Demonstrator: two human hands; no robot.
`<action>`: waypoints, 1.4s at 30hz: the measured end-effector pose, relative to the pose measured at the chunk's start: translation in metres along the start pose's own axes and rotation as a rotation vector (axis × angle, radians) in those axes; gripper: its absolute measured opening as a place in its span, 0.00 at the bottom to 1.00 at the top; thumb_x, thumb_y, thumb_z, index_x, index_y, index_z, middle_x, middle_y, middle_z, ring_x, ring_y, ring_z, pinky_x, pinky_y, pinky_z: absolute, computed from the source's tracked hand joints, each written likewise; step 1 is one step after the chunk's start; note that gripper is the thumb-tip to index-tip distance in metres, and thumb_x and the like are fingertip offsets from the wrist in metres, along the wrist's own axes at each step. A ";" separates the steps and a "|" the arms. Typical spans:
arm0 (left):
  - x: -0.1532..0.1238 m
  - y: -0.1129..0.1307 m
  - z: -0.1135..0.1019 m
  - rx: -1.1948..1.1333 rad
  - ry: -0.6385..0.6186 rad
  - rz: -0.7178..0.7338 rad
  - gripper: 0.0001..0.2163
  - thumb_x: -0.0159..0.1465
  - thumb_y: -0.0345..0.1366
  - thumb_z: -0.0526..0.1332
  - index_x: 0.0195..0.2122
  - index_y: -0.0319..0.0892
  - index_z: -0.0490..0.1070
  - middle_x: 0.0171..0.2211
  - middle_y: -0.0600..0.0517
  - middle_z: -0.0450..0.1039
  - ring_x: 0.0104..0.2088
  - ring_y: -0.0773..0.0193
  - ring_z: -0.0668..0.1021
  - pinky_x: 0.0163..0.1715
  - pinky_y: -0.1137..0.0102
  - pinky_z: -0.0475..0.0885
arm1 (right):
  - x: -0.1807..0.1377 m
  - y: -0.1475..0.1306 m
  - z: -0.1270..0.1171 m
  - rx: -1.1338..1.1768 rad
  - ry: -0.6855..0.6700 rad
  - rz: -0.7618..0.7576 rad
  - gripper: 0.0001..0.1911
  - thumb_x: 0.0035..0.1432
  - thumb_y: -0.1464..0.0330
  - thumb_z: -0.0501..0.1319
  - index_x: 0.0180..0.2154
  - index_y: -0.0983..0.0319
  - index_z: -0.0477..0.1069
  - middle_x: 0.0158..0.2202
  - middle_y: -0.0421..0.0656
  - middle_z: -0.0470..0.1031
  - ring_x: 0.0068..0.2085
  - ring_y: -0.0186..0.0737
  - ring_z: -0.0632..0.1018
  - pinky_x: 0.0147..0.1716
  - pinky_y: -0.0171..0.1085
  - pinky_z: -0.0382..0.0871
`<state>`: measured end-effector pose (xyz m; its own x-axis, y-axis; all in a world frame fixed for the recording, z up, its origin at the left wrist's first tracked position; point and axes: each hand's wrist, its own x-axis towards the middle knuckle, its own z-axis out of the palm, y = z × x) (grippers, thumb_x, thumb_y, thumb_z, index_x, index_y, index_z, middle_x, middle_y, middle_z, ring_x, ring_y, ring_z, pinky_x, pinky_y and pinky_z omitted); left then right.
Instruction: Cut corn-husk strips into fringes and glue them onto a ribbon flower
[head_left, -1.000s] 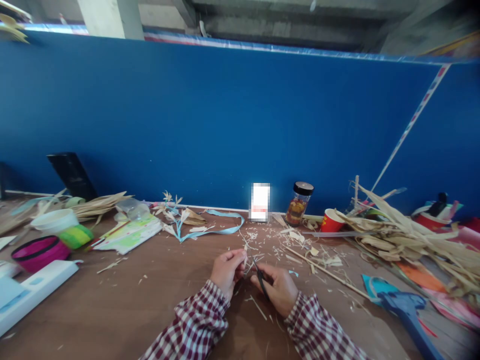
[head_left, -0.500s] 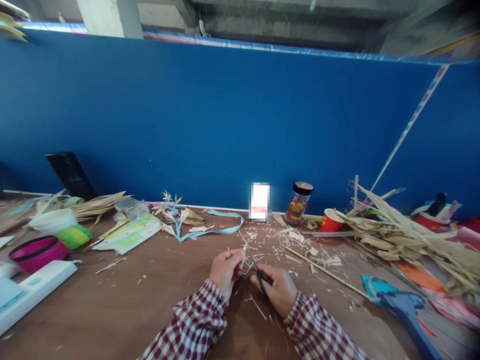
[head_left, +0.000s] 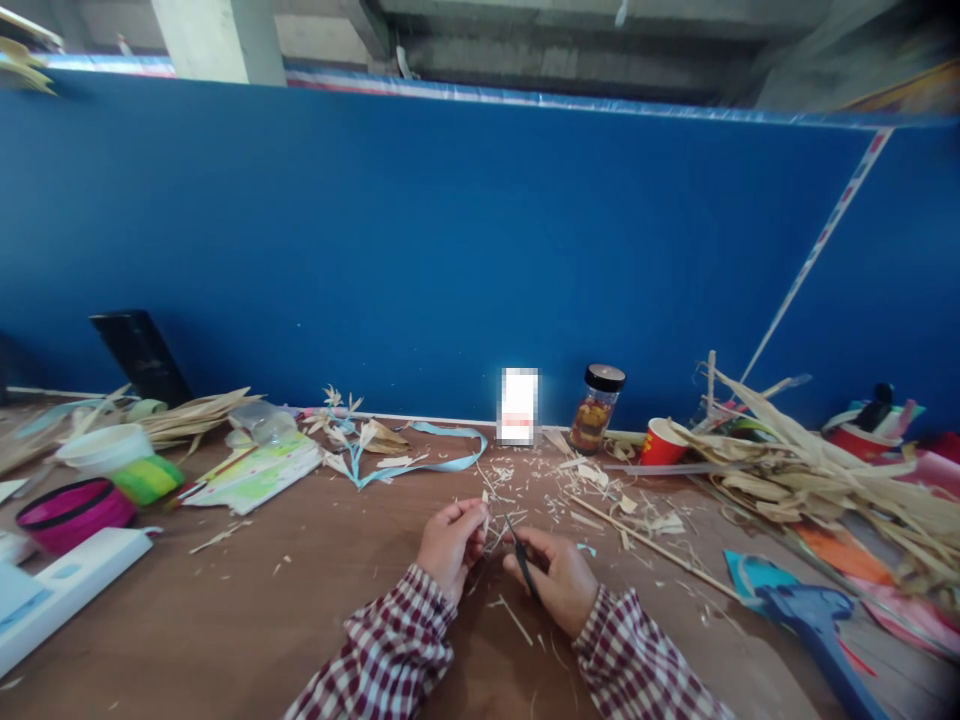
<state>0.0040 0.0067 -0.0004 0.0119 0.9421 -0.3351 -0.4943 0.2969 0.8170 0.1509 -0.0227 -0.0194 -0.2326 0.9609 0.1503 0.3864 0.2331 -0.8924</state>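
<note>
My left hand (head_left: pixel 448 545) pinches a small pale straw piece (head_left: pixel 487 510) above the brown table (head_left: pixel 247 610). My right hand (head_left: pixel 559 580) is closed round small black scissors (head_left: pixel 521 560), whose tips point up toward the straw piece. The two hands are close together, a little apart, near the table's front middle. Both sleeves are red and white check.
Straw scraps litter the table behind the hands. Dried husks (head_left: pixel 810 470) pile up at the right, with a red paper cup (head_left: pixel 663 443), a jar (head_left: pixel 597 408) and a blue glue gun (head_left: pixel 806 615). At the left lie a pink basket (head_left: pixel 71 512), a white tub (head_left: pixel 105 447) and a light-blue ribbon (head_left: pixel 427 458). A blue partition stands behind.
The hands have stayed in nearly the same place; the view has shifted slightly.
</note>
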 end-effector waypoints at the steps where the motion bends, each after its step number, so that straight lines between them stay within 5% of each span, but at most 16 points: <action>1: 0.000 -0.001 0.000 -0.003 -0.004 0.005 0.07 0.46 0.31 0.65 0.26 0.36 0.70 0.16 0.57 0.65 0.14 0.77 0.65 0.12 0.82 0.59 | 0.000 -0.001 0.000 -0.006 -0.011 -0.004 0.15 0.51 0.61 0.57 0.40 0.62 0.70 0.18 0.36 0.63 0.20 0.31 0.64 0.18 0.29 0.59; 21: 0.000 -0.003 -0.001 -0.032 -0.061 -0.026 0.07 0.49 0.32 0.64 0.29 0.37 0.69 0.17 0.58 0.64 0.15 0.78 0.65 0.12 0.84 0.60 | -0.001 -0.008 0.000 -0.074 -0.026 -0.041 0.11 0.52 0.62 0.56 0.31 0.62 0.70 0.20 0.36 0.66 0.21 0.30 0.65 0.20 0.28 0.57; 42: -0.001 -0.003 0.001 -0.025 -0.043 -0.024 0.06 0.49 0.31 0.63 0.27 0.37 0.69 0.17 0.58 0.64 0.14 0.78 0.65 0.12 0.83 0.60 | 0.000 -0.008 0.000 -0.113 -0.037 -0.041 0.11 0.52 0.62 0.56 0.33 0.62 0.71 0.20 0.36 0.65 0.21 0.30 0.63 0.21 0.28 0.56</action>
<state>0.0061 0.0049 -0.0024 0.0612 0.9408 -0.3334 -0.5148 0.3159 0.7970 0.1484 -0.0246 -0.0123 -0.2822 0.9444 0.1686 0.4734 0.2899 -0.8318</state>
